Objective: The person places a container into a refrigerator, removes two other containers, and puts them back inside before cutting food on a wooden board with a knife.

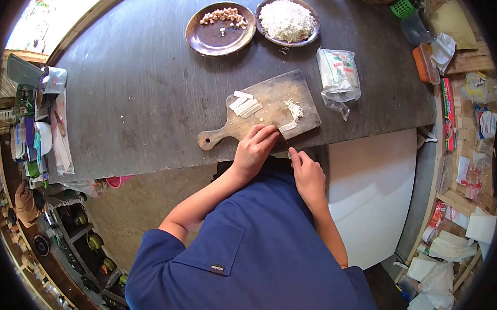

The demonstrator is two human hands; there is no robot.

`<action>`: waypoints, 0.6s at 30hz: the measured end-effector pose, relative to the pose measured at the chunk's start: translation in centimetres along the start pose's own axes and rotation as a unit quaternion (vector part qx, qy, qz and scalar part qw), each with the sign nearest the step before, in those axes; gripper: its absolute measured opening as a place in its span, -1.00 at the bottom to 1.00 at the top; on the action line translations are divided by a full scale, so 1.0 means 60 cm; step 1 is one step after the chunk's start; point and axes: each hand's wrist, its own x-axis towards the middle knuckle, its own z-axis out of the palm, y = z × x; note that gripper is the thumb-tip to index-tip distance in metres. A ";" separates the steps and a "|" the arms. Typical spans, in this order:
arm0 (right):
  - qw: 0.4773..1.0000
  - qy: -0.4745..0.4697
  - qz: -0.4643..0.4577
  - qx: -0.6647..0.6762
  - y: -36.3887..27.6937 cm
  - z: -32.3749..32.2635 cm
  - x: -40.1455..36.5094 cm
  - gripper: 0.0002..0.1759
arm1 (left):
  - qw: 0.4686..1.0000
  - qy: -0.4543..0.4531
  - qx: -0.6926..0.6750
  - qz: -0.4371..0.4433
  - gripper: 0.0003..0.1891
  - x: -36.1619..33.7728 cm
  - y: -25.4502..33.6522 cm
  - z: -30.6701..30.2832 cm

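Note:
My right hand [307,174] is closed around the handle of a knife, whose thin blade [283,137] points away over the near edge of a wooden cutting board [272,92]. Fingers bent together, my left hand [256,148] presses down on the board's near edge beside the blade; whatever lies beneath the fingertips is hidden. Just right of the blade sits a small white piece [288,125]. Fine white shreds [294,109] lie behind it. Several flat white strips [246,106] rest near the board's handle end.
At the back of the dark table [146,78] stand a brown plate of small tan cubes [224,15] and a plate heaped with white shreds [287,19]. A printed plastic packet [338,73] lies right of the board. Containers and tools [42,113] crowd the left edge.

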 end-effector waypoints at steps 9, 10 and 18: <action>1.000 0.004 -0.005 0.014 -0.010 -0.007 0.004 -0.29 | 1.000 0.010 -0.011 -0.017 -0.73 -0.002 -0.004 0.001; 1.000 0.002 0.002 0.009 -0.006 -0.008 -0.002 -0.29 | 1.000 0.004 -0.020 -0.024 -0.73 -0.004 -0.002 0.001; 1.000 -0.006 0.016 0.010 0.001 -0.006 -0.005 -0.26 | 0.999 0.018 -0.035 -0.013 -0.74 -0.003 -0.005 0.001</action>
